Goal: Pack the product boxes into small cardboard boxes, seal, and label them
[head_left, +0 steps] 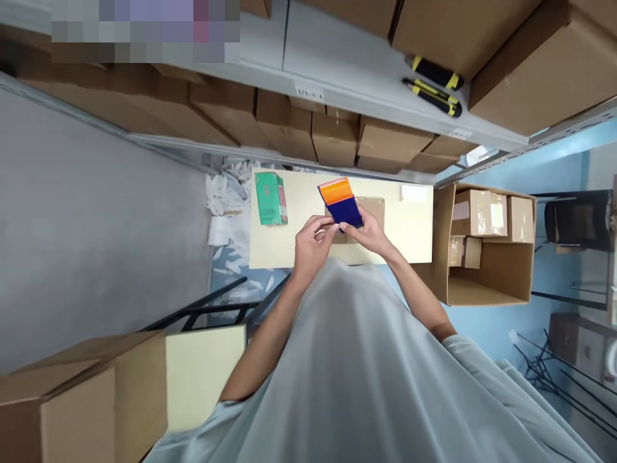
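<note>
A dark blue packet with an orange band (345, 211) is held tilted above the pale table (409, 241). My right hand (371, 231) grips its lower right side, thumb across the bottom. At its lower left corner, my left hand (313, 240) has its fingers pinched together; whether they hold the packet's edge or something small is hidden. Beneath the packet lies a flat brown cardboard box (373, 209), partly covered by it and by my hands. A green box (270, 199) rests at the table's left end, and a small white item (417, 193) sits at the back right.
Beyond the table, a grey shelf (337, 80) holds cardboard boxes and yellow-black cutters (436, 83). An open carton (491, 290) with several small boxes stands right of the table. White paper scraps (231, 199) lie to the left. A large carton (77, 405) stands at lower left.
</note>
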The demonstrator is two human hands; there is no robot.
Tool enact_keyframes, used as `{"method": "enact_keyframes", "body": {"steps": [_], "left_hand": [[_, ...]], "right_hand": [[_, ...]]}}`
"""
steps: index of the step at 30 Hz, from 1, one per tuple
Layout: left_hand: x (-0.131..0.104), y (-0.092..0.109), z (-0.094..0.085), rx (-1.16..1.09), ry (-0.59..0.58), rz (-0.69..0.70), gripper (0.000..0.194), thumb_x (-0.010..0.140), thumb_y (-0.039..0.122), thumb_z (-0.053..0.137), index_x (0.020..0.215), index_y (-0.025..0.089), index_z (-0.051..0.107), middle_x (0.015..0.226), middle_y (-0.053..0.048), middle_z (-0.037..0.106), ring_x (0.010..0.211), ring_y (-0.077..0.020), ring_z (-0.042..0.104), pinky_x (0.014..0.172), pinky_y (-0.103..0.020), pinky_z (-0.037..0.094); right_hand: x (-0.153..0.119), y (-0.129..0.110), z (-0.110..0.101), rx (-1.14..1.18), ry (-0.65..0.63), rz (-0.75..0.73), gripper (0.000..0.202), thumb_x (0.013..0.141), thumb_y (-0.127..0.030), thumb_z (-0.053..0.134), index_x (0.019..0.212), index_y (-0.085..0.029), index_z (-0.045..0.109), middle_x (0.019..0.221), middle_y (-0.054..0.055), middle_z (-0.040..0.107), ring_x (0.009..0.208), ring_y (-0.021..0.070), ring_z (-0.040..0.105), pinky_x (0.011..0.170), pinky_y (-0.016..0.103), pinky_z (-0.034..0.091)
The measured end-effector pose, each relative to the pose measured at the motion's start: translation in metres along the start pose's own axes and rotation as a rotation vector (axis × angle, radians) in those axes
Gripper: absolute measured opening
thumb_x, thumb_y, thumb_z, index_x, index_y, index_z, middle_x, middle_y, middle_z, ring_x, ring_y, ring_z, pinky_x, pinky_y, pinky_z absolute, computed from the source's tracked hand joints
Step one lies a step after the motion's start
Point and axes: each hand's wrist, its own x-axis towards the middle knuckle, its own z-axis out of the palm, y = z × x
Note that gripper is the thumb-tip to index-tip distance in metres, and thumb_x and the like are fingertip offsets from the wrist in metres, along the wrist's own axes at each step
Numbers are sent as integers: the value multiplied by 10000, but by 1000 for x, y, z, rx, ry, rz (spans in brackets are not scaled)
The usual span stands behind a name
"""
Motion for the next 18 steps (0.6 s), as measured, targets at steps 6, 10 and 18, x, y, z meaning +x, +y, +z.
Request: {"method": "enact_keyframes", "body": {"steps": [6,10,18], "left_hand": [[-18,-14,-14,203,-82,-129,446,985,647,811,1124,223,822,1160,-89,805,906,-195,794,806,-321,702],[-4,6,-33,251,23,-48,440,1021,600,776,1293,255,795,1319,-98,768,1045,-198,792,882,-317,707],[14,59,-42,282,-258,86,470,1011,602,768,1340,272,832,1300,-92,729,1174,-261,762,1008,-418,722]], "right_hand": [[-38,30,6,-79,35,130,735,986,-922,664,1191,-216,692,1078,86,782,973,257,728,901,412,648],[-63,33,-2,-303,62,133,585,1077,-792,657,1213,-224,693,1099,84,785,984,260,712,917,413,633],[-92,27,-18,-590,-5,32,386,1118,-629,732,1237,-264,702,1162,114,784,1056,314,728,964,467,633]]}}
